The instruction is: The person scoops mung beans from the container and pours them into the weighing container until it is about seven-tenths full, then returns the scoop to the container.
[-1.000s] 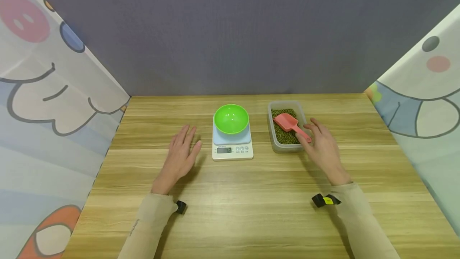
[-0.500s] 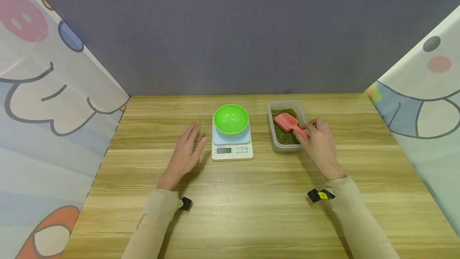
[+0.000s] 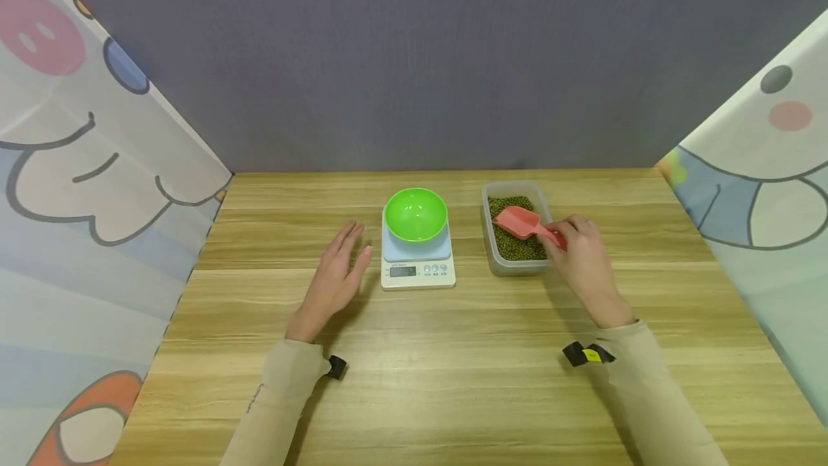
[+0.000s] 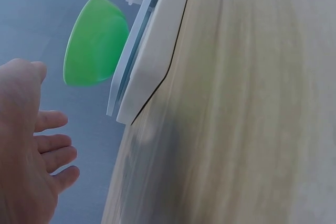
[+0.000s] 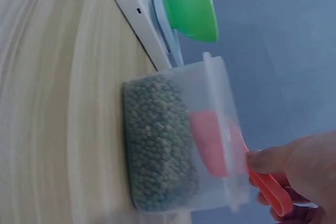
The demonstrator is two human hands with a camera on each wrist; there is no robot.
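Observation:
My right hand (image 3: 580,259) pinches the handle of a small pink scoop (image 3: 518,222) between thumb and fingers. The scoop's blade is inside a clear plastic container (image 3: 501,265), over the green mung beans (image 5: 157,145) that fill its lower part. In the right wrist view the handle slants out over the container's rim. My left hand (image 3: 333,280) hovers to the left of a white kitchen scale (image 3: 419,280), fingers extended and holding nothing. On the scale's pale blue platform sits a bright green bowl (image 3: 416,215), with no beans visible in it.
Everything stands on a wood-grain table (image 3: 427,380). A dark grey panel (image 3: 414,63) rises along its far edge, and cartoon-printed cloths (image 3: 97,185) hang at the left and right sides. The container stands to the right of the scale, with a gap between them.
My right hand has closed on the scoop's handle, and the scoop has shifted slightly and tilted. My left hand has moved a little to the right, toward the scale.

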